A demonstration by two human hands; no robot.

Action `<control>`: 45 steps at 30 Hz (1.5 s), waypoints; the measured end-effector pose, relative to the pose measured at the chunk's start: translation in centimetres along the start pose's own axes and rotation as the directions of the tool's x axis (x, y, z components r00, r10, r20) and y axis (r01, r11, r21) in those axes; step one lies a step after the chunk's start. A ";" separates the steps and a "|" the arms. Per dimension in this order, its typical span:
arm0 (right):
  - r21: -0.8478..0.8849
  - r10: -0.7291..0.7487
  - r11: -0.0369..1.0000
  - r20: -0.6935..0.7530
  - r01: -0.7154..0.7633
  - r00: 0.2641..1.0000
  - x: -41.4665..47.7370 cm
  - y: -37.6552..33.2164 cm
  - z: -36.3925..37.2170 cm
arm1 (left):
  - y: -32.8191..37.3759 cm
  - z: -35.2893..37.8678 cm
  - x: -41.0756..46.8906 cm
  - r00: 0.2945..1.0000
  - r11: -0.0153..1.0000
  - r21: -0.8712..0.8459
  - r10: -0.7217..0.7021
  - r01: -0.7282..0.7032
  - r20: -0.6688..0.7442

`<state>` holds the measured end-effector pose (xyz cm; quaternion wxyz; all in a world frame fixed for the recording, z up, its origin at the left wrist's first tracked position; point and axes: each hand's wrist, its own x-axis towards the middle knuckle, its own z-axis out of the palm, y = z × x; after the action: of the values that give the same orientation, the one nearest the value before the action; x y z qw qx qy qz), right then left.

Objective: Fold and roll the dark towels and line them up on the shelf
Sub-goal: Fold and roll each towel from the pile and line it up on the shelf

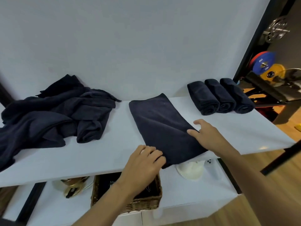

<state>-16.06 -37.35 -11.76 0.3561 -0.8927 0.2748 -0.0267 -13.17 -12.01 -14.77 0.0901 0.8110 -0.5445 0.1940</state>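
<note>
Left hand (145, 162) pinches folded towel's (162, 128) near corner; right hand (205, 134) open, flat on its edge. Three rolled towels (219, 97) lined right on shelf (97, 154), unfolded pile (53, 110) left.

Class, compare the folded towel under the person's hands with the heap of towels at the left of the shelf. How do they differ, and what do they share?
The folded towel lies flat and smooth as a neat rectangle; the heap is crumpled and bunched. The left hand and right hand both rest on the folded towel's near end, while nothing touches the heap. The folded towel is a single piece; the heap holds several. Both are dark and lie on the white shelf, not yet rolled.
</note>
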 end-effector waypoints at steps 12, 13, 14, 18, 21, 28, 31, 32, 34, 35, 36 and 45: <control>-0.525 -0.635 0.550 0.241 0.649 0.734 -7.8 1.8 3.5 | -1.2 -1.5 -2.7 0.998 0.998 -0.014 -0.056 0.056 0.034; -0.573 -0.670 0.505 0.211 0.645 0.711 -7.6 1.9 3.4 | -1.5 -1.8 -2.4 0.993 0.992 -0.073 -0.103 0.107 0.050; -0.583 -0.718 0.482 0.165 0.654 0.677 -7.2 1.8 3.2 | -1.8 -2.2 -2.1 0.981 0.970 -0.152 -0.178 0.188 0.078; -0.298 -0.667 0.695 0.073 0.654 0.742 -6.0 1.0 1.7 | -3.8 -3.7 -1.1 0.838 0.671 -0.508 -0.488 0.539 0.244; -0.017 -0.504 0.861 0.114 0.509 0.856 -4.6 -0.1 0.9 | -4.4 -3.9 0.1 0.749 0.446 -0.634 -0.562 0.632 0.352; -0.099 -0.637 0.767 -0.237 0.634 0.734 -2.6 -1.6 0.3 | -5.5 -2.7 1.4 0.519 0.187 -0.613 -0.742 0.768 0.425; -0.411 -0.910 0.405 -0.098 0.816 0.403 -4.1 -1.4 1.9 | -6.0 -2.5 1.9 0.515 0.209 -0.581 -0.741 0.786 0.430; -0.492 -0.928 0.317 0.015 0.811 0.372 -4.1 -1.2 2.7 | -6.2 -2.4 1.9 0.511 0.214 -0.570 -0.742 0.794 0.434; -0.546 -0.894 0.298 0.128 0.783 0.430 -3.7 -0.7 3.7 | -6.4 -2.2 2.1 0.500 0.228 -0.543 -0.752 0.808 0.430; -0.535 -0.875 0.334 0.131 0.776 0.467 -3.3 -0.5 3.7 | -6.4 -2.2 2.1 0.499 0.249 -0.520 -0.757 0.817 0.422; -0.507 -0.862 0.371 0.124 0.778 0.492 -3.0 -0.4 3.7 | -6.2 -2.2 2.0 0.508 0.287 -0.490 -0.759 0.823 0.408; -0.366 -0.781 0.495 0.209 0.788 0.588 -1.4 -0.4 2.6 | -5.1 -1.6 -1.2 0.985 0.982 0.080 -0.166 0.168 -0.036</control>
<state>-16.42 -34.84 -13.22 0.1054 -0.9735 -0.1645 -0.1184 -9.27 -8.45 -13.47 0.0803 0.8539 -0.4646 0.2202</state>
